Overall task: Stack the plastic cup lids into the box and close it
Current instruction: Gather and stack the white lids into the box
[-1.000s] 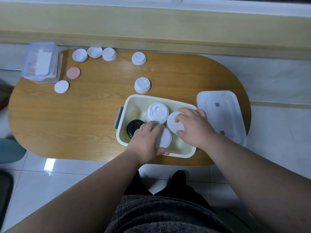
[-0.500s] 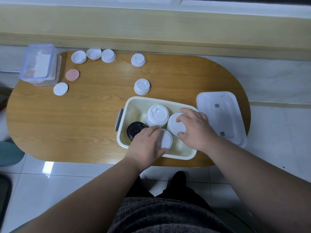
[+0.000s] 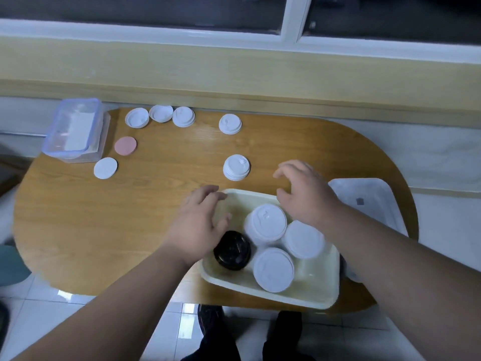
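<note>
Head view: cream plastic box sits open at the near edge of the oval wooden table, w/ part of its near side hanging past the table edge. Inside it: three stacks of white cup lids, one toward the far side, one at right, one nearest the person, all three touching or nearly so. A black lid stack sits in the box's left part, just beside the white ones. White lids are round w/ raised rims and molded sip tabs; edges look soft from blur.

Left hand hovers over the box's far-left corner, fingers spread and relaxed, holding nothing. Right hand hovers over the box's far rim, fingers curled loosely, also empty.

Box's flat white lid lies on the table just right of the box, partly hidden by the right forearm.

Loose on the table beyond the box: a short white lid stack, a single white lid further back, three white lids in a row near the far-left edge, a pink disc and a flat white disc. A clear container w/ blue-trimmed lid sits at the far-left corner.
</note>
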